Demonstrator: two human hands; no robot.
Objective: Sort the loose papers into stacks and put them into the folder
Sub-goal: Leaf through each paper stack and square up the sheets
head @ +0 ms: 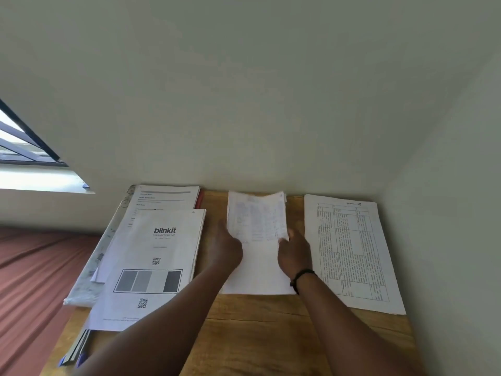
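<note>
Head view: middle stack being squared up

Nearest, bare wooden desk (pixel 271 335) gives open room. The left hand (pixel 226 246) and right hand (pixel 294 255) each pinch a side edge of a lifted sheet (pixel 257 215) above the middle stack (pixel 259 275). Judged step: sorting; next, lower it flush. Blinkit stack (pixel 151 267) lies left, overhanging the desk edge; table-print stack (pixel 349 251) right, close to the side wall. Farthest, papers on a possible folder (pixel 199 199), touching the back wall

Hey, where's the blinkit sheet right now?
In the head view, the blinkit sheet lies on the left of the wooden table, atop a paper pile, just left of the left hand and the middle stack.
</note>
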